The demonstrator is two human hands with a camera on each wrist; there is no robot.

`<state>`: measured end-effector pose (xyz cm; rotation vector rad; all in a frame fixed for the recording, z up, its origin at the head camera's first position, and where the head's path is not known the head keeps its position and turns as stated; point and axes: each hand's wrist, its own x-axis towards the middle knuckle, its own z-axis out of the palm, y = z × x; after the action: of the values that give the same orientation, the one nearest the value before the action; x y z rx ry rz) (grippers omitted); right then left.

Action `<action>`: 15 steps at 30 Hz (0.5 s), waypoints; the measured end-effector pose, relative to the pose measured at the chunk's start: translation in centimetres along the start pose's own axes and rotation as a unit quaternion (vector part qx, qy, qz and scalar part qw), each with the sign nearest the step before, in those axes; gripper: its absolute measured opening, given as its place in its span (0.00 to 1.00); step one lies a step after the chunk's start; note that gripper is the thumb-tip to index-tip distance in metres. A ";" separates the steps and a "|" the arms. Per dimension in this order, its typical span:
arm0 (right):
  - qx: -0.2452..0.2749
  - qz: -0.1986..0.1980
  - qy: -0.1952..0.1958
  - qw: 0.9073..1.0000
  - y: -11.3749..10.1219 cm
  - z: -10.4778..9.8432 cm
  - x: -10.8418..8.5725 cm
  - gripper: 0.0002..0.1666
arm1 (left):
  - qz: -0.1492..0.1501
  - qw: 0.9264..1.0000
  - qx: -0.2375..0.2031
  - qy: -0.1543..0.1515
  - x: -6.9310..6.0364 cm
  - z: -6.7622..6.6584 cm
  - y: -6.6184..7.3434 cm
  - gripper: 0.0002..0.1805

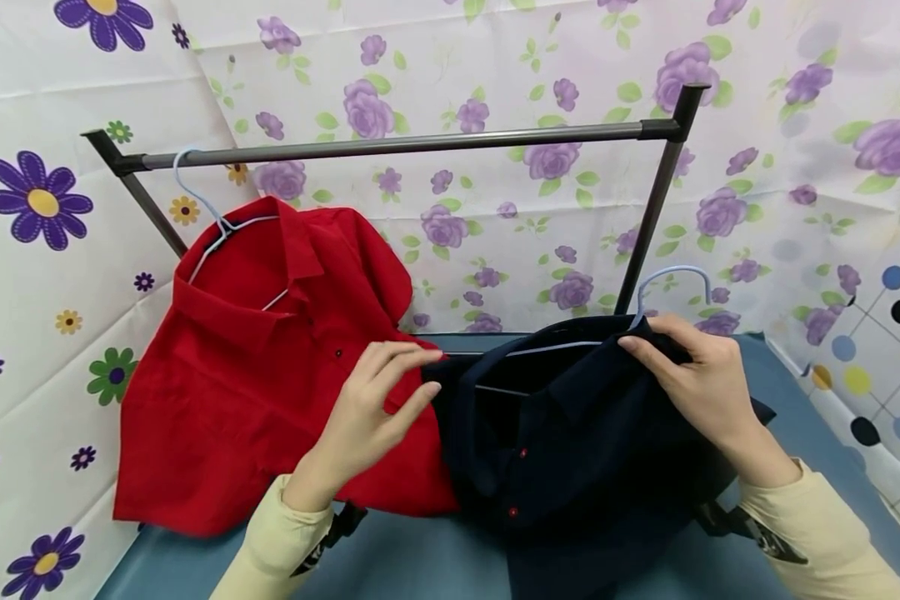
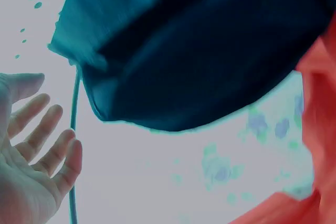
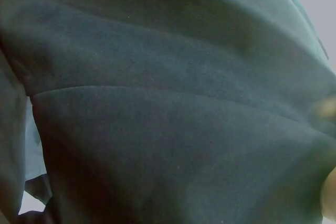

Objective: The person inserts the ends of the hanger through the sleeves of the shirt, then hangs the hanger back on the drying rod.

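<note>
My right hand (image 1: 705,383) pinches the collar of a navy short-sleeved shirt (image 1: 570,450) with red buttons, close to the hook of a light blue hanger (image 1: 673,270). The hanger's arms run inside the shirt's neck opening. My left hand (image 1: 375,412) is at the shirt's other shoulder, thumb and fingers apart. In the left wrist view, that hand (image 2: 37,156) stands beside the navy cloth (image 2: 173,77) and grips nothing. Navy cloth (image 3: 157,129) fills most of the right wrist view, and only blurred bits of the hand show at its right edge.
A red shirt (image 1: 232,400) hangs on a light blue hanger (image 1: 187,179) at the left end of the dark metal rack's bar (image 1: 390,145). The rack's right post (image 1: 652,225) rises behind the navy shirt. Beneath lies a blue table surface (image 1: 412,558); flowered cloth (image 1: 495,275) covers the back.
</note>
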<state>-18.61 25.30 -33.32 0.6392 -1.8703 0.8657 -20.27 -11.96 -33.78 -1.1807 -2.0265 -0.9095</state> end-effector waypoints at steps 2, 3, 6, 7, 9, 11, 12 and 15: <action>0.008 -0.006 -0.003 1.000 -0.4 -0.1 0.1 0.33 | 0.003 1.000 0.022 -0.019 0.3 -0.1 -0.8 0.21; 0.008 -0.005 -0.004 1.000 -0.6 -0.1 0.2 0.34 | 0.003 0.999 0.031 -0.037 0.5 -0.1 -1.1 0.23; 0.005 -0.005 -0.008 1.000 -0.6 -0.1 0.1 0.34 | 0.007 0.994 0.038 -0.100 0.7 0.2 -2.1 0.26; 0.004 -0.005 -0.008 1.000 -0.5 -0.1 0.0 0.34 | 0.011 0.992 0.037 -0.116 0.8 0.4 -2.3 0.26; 0.002 -0.004 -0.011 1.000 -0.3 0.0 -0.2 0.33 | 0.025 0.990 0.031 -0.132 0.8 0.7 -2.9 0.23; 0.006 -0.004 -0.014 1.000 -0.1 0.1 -0.4 0.31 | 0.037 0.990 0.022 -0.130 0.8 0.9 -3.2 0.19; 0.009 -0.003 -0.015 1.000 0.0 0.1 -0.5 0.30 | 0.044 0.991 0.020 -0.125 0.7 1.0 -3.4 0.18; 0.016 -0.002 -0.026 1.000 0.1 0.2 -0.5 0.27 | 0.063 0.993 0.024 -0.102 0.6 1.0 -3.8 0.13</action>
<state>-18.60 25.24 -33.85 0.6914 -1.9052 0.8855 -24.07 -12.23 -34.85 -1.4053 -2.0927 -0.6986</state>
